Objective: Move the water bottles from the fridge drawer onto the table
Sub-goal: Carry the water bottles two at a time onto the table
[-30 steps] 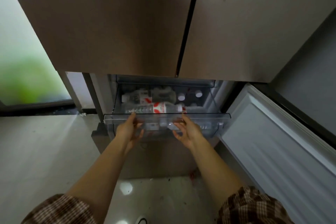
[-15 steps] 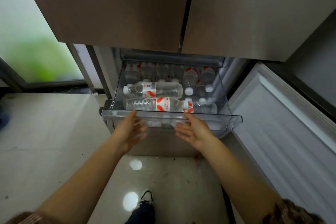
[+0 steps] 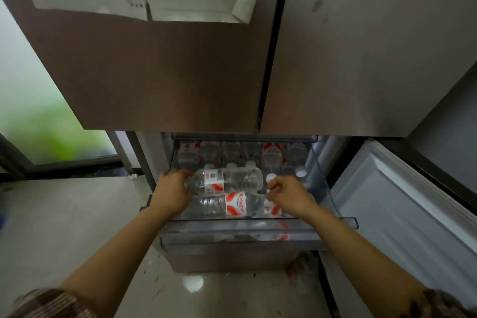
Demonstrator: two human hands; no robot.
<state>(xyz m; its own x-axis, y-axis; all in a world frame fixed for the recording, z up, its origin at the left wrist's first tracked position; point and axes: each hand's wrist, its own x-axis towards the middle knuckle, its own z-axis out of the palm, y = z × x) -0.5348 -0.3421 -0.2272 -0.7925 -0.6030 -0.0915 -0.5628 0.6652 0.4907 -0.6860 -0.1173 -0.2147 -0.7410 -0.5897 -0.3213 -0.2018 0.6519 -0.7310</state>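
Lying upper bottle (image 3: 232,179), neck gripped by L hand (image 3: 171,192); R hand (image 3: 287,195) curled beside, hold unclear.

dim, soft | daylight from window (image 3: 38,111) | floor (image 3: 193,283) glare | edges warped, blurred

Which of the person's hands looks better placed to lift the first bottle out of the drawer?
Left. The left hand curls round the neck end of the upper lying bottle in the drawer. The right hand is curled beside that bottle's base; whether it grips anything is unclear.
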